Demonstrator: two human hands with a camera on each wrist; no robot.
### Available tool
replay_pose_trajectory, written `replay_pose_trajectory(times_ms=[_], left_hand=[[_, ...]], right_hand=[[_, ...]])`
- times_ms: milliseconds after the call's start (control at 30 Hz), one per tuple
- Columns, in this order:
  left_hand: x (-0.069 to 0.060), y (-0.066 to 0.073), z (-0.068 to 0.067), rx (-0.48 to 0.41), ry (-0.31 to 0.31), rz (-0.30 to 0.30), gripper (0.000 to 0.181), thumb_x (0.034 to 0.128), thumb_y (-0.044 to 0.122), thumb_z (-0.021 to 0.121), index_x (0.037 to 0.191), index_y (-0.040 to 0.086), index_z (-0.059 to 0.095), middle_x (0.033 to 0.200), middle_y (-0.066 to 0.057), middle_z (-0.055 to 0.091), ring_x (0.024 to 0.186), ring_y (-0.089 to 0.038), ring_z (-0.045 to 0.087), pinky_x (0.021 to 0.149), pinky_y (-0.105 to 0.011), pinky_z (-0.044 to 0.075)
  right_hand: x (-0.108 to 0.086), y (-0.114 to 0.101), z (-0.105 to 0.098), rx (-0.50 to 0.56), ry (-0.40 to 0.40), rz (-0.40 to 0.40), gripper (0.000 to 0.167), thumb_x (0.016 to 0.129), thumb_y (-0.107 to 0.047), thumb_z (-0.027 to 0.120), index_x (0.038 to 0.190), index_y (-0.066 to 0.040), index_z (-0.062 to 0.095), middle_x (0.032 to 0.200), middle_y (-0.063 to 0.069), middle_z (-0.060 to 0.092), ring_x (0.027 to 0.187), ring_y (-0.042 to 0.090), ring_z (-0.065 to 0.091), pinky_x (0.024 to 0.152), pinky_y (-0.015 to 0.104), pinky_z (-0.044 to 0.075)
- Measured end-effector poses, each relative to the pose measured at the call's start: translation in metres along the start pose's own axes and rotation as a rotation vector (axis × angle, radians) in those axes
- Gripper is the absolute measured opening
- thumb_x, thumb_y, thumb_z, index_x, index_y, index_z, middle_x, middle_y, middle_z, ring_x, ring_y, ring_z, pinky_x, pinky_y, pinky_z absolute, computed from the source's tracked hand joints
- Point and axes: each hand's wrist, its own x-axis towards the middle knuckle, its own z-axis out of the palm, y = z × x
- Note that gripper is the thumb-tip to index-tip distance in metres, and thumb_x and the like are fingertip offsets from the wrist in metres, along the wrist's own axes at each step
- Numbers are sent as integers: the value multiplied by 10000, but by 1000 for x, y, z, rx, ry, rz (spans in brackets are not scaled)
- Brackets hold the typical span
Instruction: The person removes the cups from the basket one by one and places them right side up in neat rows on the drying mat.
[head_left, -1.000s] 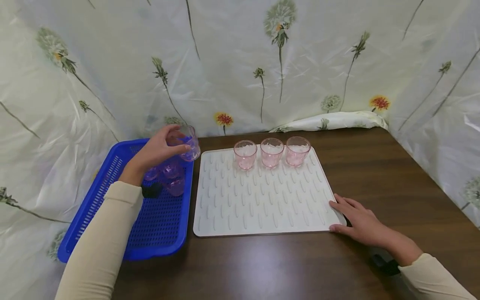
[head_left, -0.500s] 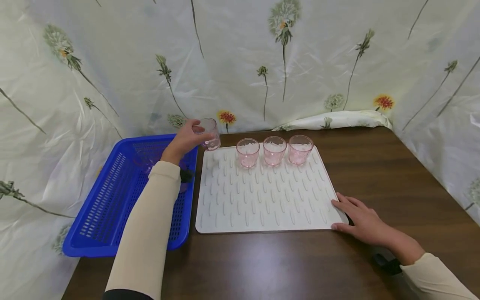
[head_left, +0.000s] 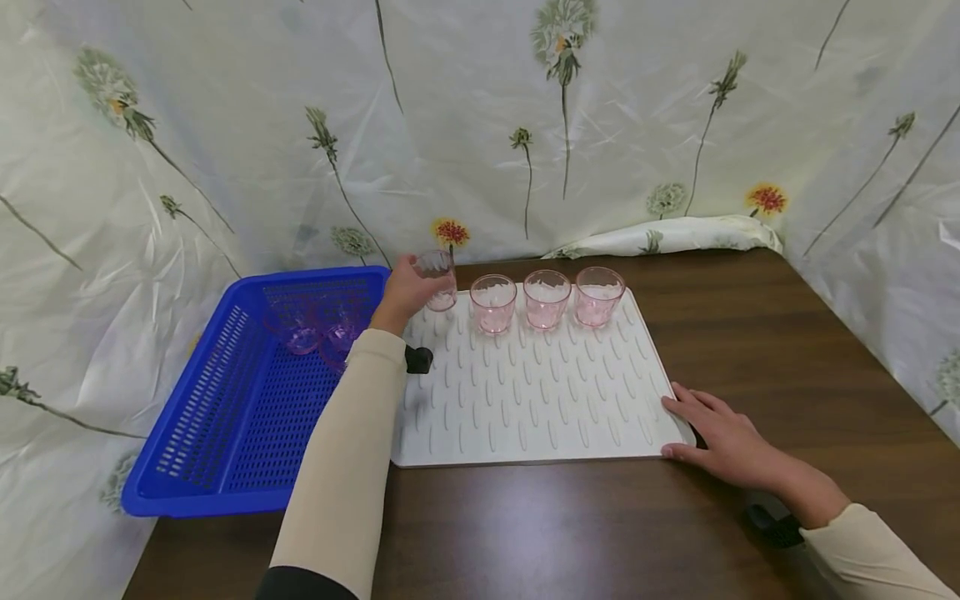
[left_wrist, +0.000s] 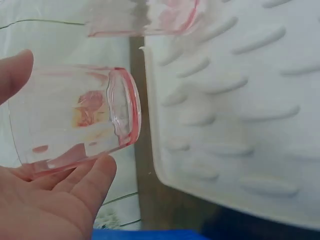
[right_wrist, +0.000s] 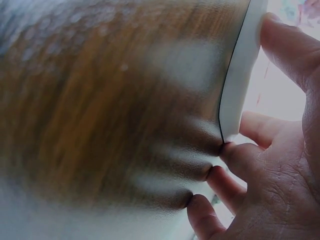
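Left hand (head_left: 407,293) grips a pinkish clear glass (head_left: 441,289), thumb one side, fingers the other. Glass is at the far left corner of the white mat (head_left: 525,400), mouth up, thick base down toward the mat, long axis near vertical with a slight lean. Can't tell if the base touches. Right hand (head_left: 723,442) has fingers extended and spread, thumb on the mat's near right corner, fingertips on the table (head_left: 525,533). Three upright glasses (head_left: 547,305) line the mat's far edge. More glasses sit in the blue basket (head_left: 225,503), left of the mat.
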Motion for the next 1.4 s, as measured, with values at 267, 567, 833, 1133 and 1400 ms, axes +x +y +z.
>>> replay_pose_trajectory(times_ms=[267, 567, 833, 1133, 1400], left_hand=[[2, -10, 16, -40, 38, 5, 880, 899, 263, 703, 1565, 68, 162, 1618, -162, 286, 1475, -339, 335, 1192, -484, 343], [3, -27, 29, 5, 97, -51, 864, 868, 259, 744, 1524, 43, 225, 1543, -198, 389, 1417, -345, 408, 1164, -480, 388], [4, -33, 34, -25, 109, -68, 836, 867, 271, 754, 1508, 90, 247, 1543, -172, 399, 1430, -330, 397, 1179, -487, 368], [1, -31, 34, 9, 97, -41, 862, 852, 277, 765, 1514, 73, 252, 1551, -170, 395, 1435, -324, 393, 1179, -476, 368], [1, -26, 28, 125, 36, -86, 918, 858, 287, 750, 1551, 79, 185, 1605, -167, 314, 1475, -341, 338, 1203, -473, 330]], right_hand=[[1, -1, 0, -4, -14, 7, 797, 862, -497, 705, 1459, -30, 459, 1557, 280, 348, 1370, 459, 328, 912, 697, 379], [1, -1, 0, 0, -26, 23, 814, 852, -512, 707, 1459, -29, 459, 1558, 283, 344, 1371, 465, 321, 920, 711, 372], [2, -1, 0, -2, -32, 36, 830, 843, -521, 710, 1463, -30, 456, 1561, 283, 337, 1373, 466, 315, 919, 710, 372], [2, 0, 0, -6, -31, 32, 831, 843, -521, 710, 1462, -30, 454, 1558, 286, 339, 1369, 472, 313, 912, 715, 371], [2, 0, 0, 0, -35, 41, 832, 853, -536, 692, 1468, -32, 446, 1564, 286, 327, 1378, 473, 298, 928, 719, 359]])
